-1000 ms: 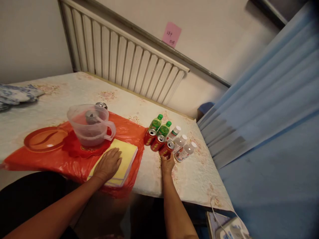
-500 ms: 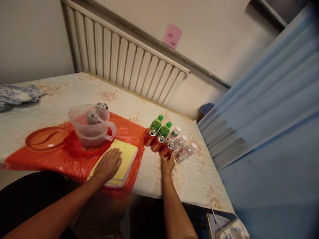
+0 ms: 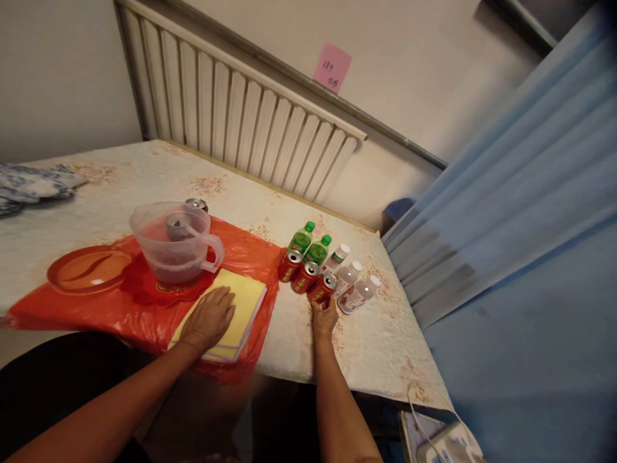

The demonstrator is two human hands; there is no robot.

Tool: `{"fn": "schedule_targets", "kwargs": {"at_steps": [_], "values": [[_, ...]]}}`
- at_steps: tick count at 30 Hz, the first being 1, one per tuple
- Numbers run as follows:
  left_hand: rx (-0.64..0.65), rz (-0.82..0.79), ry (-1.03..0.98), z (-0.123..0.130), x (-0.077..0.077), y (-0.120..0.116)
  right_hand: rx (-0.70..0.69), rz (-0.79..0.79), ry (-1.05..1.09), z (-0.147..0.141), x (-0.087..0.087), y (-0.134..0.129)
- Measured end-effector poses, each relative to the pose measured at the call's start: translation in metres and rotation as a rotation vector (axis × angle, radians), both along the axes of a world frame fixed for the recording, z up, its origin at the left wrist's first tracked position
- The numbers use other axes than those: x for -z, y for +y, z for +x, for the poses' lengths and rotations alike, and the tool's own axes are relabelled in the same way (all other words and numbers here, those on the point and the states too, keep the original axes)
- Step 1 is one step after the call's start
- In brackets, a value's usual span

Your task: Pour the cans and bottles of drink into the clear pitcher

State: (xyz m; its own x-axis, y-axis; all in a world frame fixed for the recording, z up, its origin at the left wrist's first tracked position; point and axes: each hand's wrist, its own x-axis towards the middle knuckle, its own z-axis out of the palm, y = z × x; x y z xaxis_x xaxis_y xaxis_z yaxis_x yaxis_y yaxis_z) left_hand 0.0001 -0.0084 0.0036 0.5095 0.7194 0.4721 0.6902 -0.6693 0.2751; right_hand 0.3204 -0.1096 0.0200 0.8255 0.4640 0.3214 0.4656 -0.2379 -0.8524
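Note:
My left hand (image 3: pixel 209 318) lies flat on a folded yellow cloth (image 3: pixel 245 302), which rests on red plastic sheeting (image 3: pixel 241 241). At the base of the nearest red can (image 3: pixel 322 289), my right hand (image 3: pixel 325 316) has its thumb and fingers around the can's lower part. Two more red cans, a middle one (image 3: pixel 305 278) and a far one (image 3: pixel 290 266), stand beside it in a row. Behind the cans are two green-capped bottles (image 3: pixel 315 251) and several white-capped bottles (image 3: pixel 357 294). All the cans are upright with their tops showing.
A clear plastic jug (image 3: pixel 171 247) sits on a red scalloped dish (image 3: pixel 139 283), with an orange-red round lid (image 3: pixel 89 270) to its left. Behind the jug are silvery cans. Patterned fabric (image 3: pixel 33 183) lies far left; a blue curtain (image 3: pixel 520 212) hangs right.

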Motion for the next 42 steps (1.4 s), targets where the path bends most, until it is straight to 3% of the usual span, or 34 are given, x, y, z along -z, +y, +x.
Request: {"fn": "schedule_targets", "kwargs": {"at_steps": [42], "values": [[0.018,-0.034,-0.029,-0.0005,-0.0067,-0.0028,-0.030,0.012,0.037,-0.0013,-0.0019,-0.0012]]}}
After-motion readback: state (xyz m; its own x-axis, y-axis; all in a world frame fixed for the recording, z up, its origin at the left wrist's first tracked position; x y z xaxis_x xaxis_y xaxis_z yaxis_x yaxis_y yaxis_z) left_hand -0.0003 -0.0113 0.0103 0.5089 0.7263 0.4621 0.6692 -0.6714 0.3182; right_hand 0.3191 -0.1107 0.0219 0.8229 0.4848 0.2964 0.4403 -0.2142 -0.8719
